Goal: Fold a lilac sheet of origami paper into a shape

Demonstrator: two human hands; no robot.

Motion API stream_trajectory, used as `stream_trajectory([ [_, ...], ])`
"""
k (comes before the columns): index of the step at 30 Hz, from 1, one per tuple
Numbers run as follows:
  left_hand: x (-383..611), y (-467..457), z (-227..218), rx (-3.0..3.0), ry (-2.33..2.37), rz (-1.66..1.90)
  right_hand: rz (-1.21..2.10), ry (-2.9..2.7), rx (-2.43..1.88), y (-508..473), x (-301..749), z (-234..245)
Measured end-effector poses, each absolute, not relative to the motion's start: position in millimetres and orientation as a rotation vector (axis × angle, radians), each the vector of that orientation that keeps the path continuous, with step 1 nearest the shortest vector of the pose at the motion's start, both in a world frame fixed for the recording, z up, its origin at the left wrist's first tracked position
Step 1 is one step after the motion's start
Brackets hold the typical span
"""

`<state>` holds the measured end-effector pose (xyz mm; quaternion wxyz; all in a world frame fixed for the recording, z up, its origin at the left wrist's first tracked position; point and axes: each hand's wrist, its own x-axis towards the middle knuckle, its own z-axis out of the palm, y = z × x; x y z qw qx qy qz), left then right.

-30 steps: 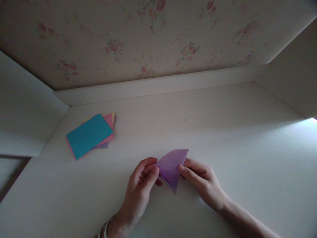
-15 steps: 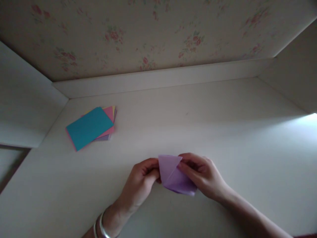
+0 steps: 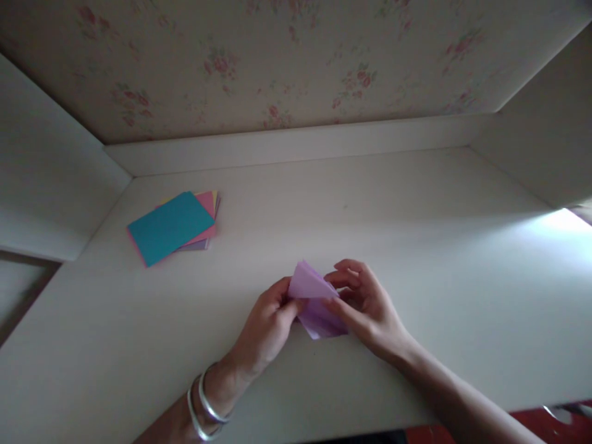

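Note:
A folded piece of purple paper (image 3: 314, 302) is held just above the white table (image 3: 416, 259), near its front middle. My left hand (image 3: 266, 327) pinches the paper's left edge with thumb and fingers closed on it; silver bangles circle that wrist. My right hand (image 3: 365, 305) grips the paper's right side, thumb on top, with the other fingers curled and partly raised behind it. The paper's layers fan apart slightly at the upper edge.
A stack of coloured paper sheets (image 3: 173, 227), teal on top with pink, yellow and purple beneath, lies at the table's back left. A low white ledge (image 3: 296, 145) runs along the back under floral wallpaper. Bright light falls on the table's right side.
Both hands have turned and refolded the purple paper: a broad triangle a second ago, it is now a smaller bunched shape, shifted slightly away from me. The coloured stack has not moved.

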<state>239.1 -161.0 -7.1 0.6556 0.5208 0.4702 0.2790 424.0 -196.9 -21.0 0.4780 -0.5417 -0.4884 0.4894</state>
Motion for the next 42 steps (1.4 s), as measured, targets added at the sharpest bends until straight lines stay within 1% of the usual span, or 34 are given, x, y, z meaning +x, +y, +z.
stream_trajectory([
  [2, 235.6, -158.2, -7.5, 1.235, 1.027, 0.541, 1.243, -1.256, -1.257, -194.3, 427.3, -16.5],
  [5, 231.4, -156.0, -4.6, 1.270, 0.954, 0.432, 1.361, -1.400, -1.284, -188.1, 432.2, -7.0],
  [8, 228.8, -155.0, -1.7, 1.250, 0.926, 0.407, 1.331, -1.503, -1.405, -183.3, 436.5, -1.2],
  [10, 226.8, -154.3, -0.5, 1.219, 0.889, 0.368, 1.333, -1.480, -1.491, -181.8, 440.5, -1.5],
  [15, 216.2, -149.3, 0.8, 1.084, 0.745, 0.261, 1.590, -1.356, -1.480, -178.8, 455.6, -6.1],
  [17, 210.9, -146.1, 0.1, 1.138, 0.754, 0.219, 1.588, -1.306, -1.496, -177.4, 461.1, -6.4],
  [19, 207.4, -142.6, -1.4, 1.269, 0.839, 0.231, 1.557, -1.276, -1.493, -176.3, 464.6, -6.3],
  [23, 208.0, -137.2, -6.6, 1.614, 1.206, 0.479, 1.450, -1.348, -1.555, -176.9, 464.8, -7.1],
  [25, 210.8, -137.1, -10.5, 1.822, 1.334, 0.585, 1.266, -1.478, -1.671, -178.3, 462.8, -8.4],
  [27, 214.0, -139.7, -15.4, 2.043, 1.367, 0.643, 1.039, -1.611, -1.735, -179.6, 460.5, -10.7],
  [30, 219.3, -147.6, -22.5, 2.364, 1.420, 0.664, 0.781, -1.733, -1.718, -179.7, 457.9, -16.4],
  [32, 223.1, -153.6, -25.2, 2.500, 1.393, 0.665, 0.683, -1.793, -1.678, -178.6, 457.3, -20.7],
  [36, 232.0, -161.7, -23.8, 2.653, 1.137, 0.528, 0.647, -1.851, -1.612, -176.9, 457.8, -26.7],
  [42, 238.0, -162.2, -18.9, 2.634, 1.198, 0.466, 0.682, -1.875, -1.559, -179.2, 459.8, -27.6],
])
